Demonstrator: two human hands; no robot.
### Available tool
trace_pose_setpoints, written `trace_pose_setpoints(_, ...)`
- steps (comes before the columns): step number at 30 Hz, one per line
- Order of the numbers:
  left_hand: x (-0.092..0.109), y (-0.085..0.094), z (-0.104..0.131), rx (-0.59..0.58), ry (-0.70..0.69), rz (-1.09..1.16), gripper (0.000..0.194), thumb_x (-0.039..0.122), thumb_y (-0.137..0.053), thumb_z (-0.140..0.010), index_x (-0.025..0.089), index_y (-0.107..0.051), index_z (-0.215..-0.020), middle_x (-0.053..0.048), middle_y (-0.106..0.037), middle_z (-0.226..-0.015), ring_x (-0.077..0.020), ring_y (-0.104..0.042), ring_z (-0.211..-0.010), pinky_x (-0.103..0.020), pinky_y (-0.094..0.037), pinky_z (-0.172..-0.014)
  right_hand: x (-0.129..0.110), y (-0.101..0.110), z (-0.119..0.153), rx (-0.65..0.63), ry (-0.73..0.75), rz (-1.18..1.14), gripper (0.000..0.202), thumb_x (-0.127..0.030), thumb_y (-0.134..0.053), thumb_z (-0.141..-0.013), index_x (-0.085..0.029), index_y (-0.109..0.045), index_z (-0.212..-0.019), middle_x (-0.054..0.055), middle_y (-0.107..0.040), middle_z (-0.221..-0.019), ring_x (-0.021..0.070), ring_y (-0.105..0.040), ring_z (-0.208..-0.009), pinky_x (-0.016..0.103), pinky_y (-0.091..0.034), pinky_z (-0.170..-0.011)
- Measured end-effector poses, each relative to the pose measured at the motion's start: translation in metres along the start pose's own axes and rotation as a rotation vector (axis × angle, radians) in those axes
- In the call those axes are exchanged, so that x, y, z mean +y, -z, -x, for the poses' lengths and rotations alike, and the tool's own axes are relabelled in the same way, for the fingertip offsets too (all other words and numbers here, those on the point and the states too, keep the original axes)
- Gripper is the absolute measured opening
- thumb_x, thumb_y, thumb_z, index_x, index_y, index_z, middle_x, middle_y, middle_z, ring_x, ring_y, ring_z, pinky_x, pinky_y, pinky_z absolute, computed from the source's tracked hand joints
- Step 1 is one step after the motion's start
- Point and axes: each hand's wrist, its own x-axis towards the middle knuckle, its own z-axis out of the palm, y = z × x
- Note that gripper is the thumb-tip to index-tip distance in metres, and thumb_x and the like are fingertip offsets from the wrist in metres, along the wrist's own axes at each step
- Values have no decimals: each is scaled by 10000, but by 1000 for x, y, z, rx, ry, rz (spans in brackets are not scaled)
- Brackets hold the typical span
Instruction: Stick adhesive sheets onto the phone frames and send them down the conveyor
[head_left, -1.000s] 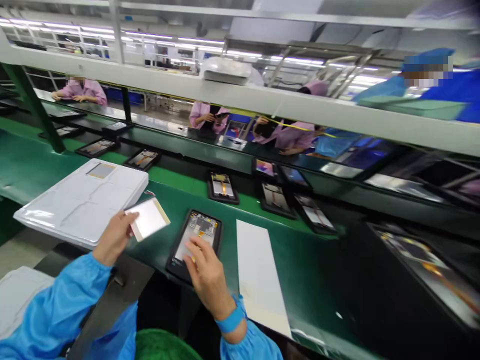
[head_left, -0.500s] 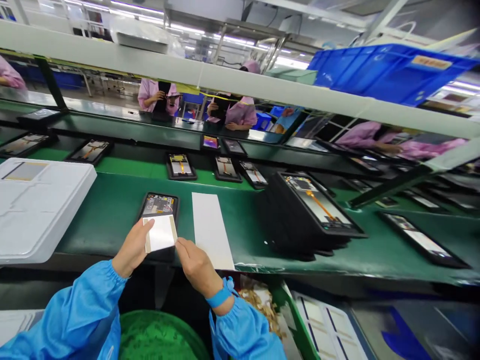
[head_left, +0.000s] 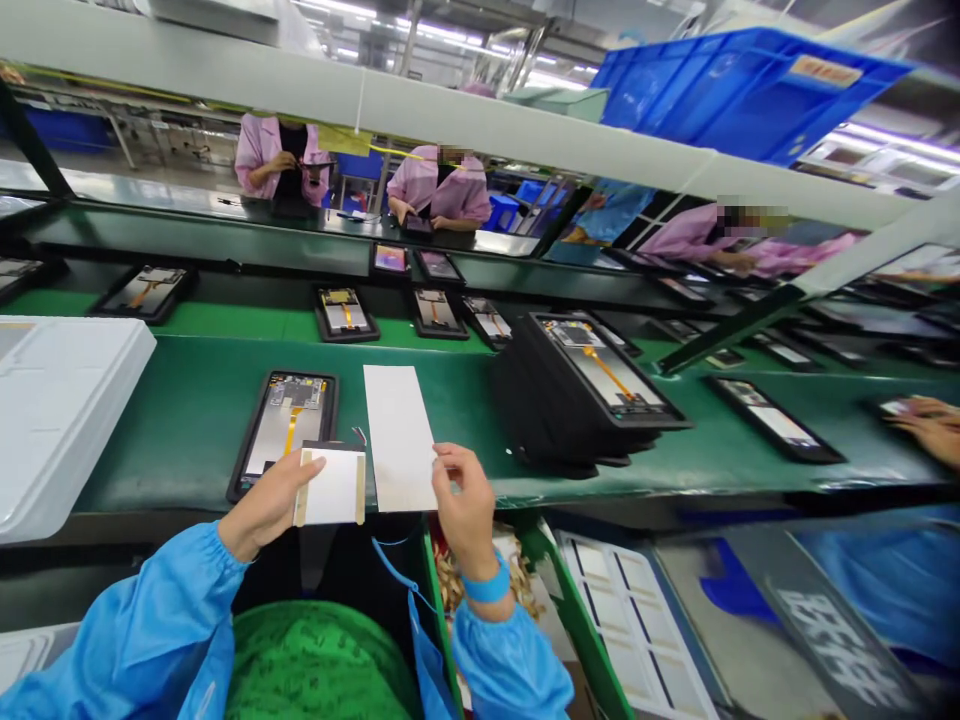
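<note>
My left hand grips a flat white tablet battery by its left side, thumb on top. Tan strips run down both side edges of the battery, and thin wires stick out at its top right corner. Just behind it on the green bench lies an opened tablet, its circuit board and an orange ribbon cable exposed. My right hand is apart from the battery, at the right edge of a white card. Its fingers are pinched together; what they hold, if anything, is too small to make out.
At right stands a stack of opened tablets. White trays sit at left. Below the bench edge is a green-sided bin with tan scraps. More tablets lie on the green line behind. A co-worker's hand shows at far right.
My right hand has left the battery's right edge and moved right, beside the white card. My left hand has brought the battery slightly lower, uncovering more of the tablet. The camera view has shifted.
</note>
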Motion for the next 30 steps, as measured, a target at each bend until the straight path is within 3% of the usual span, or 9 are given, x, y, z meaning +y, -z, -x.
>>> trace_pose_setpoints(5,-8,2,-14,96,-14,114,326,271,-738,-798,117,-664,-1076,-139,-756,-998,-281,-722,-957,-373,-574,-832,-27,-8,23,-467,296,134,196,-157,-508,-946,-212,-595,-1113,86,-655,-1005,217,-628,-941,350,-538,-817)
trace_pose_setpoints(10,-7,0,-13,119,-44,130,381,259,-742,-789,113,-644,-1127,-135,-756,-1000,-279,-719,-969,-372,-572,-841,-37,-26,36,-512,469,355,200,-81,-451,-943,-203,-608,-922,75,-628,-865,208,-600,-815,334,-505,-722)
trace_pose_setpoints(13,-6,-1,-8,76,-50,104,415,283,-764,-772,112,-652,-1133,-139,-757,-1003,-290,-715,-981,-383,-566,-854,-27,-32,33,-460,451,326,203,-95,-468,-916,-212,-584,-797,48,-600,-759,192,-582,-745,313,-481,-675)
trace_pose_setpoints(15,-7,0,-4,15,-38,83,430,303,-778,-763,109,-663,-1129,-148,-756,-1019,-302,-713,-988,-392,-564,-860,-12,-30,26,-365,284,229,179,-118,-476,-894,-216,-577,-784,29,-606,-739,173,-582,-709,293,-484,-663)
trace_pose_setpoints(18,-6,1,0,-27,9,93,413,291,-773,-772,101,-676,-1126,-160,-753,-1035,-307,-714,-986,-392,-566,-859,14,-17,11,-41,-62,146,116,-190,-487,-878,-205,-597,-842,31,-656,-778,167,-604,-683,292,-509,-646)
trace_pose_setpoints(21,-6,-1,-3,38,52,150,396,249,-731,-811,96,-660,-1169,-156,-755,-1027,-290,-724,-954,-377,-574,-839,18,-6,5,162,-153,161,112,-238,-508,-883,-192,-609,-877,51,-681,-813,178,-625,-686,315,-533,-657)
trace_pose_setpoints(23,-7,-4,-8,47,46,210,411,229,-692,-841,103,-632,-1227,-146,-755,-1025,-273,-728,-932,-366,-576,-824,2,-10,11,49,-34,146,110,-213,-507,-908,-203,-617,-907,43,-674,-806,171,-629,-690,312,-541,-681)
trace_pose_setpoints(27,-13,-12,-17,19,-14,296,471,199,-654,-865,139,-570,-1325,-118,-755,-1009,-237,-730,-879,-343,-569,-801,-47,-29,32,-363,386,108,227,-109,-443,-967,-194,-625,-1071,78,-677,-923,185,-649,-868,306,-546,-768)
trace_pose_setpoints(30,-19,-15,-19,32,-44,322,517,203,-669,-855,148,-547,-1354,-109,-754,-994,-223,-726,-843,-330,-559,-787,-68,-35,37,-503,597,196,237,-88,-442,-973,-161,-608,-1126,91,-669,-915,195,-635,-866,300,-539,-729)
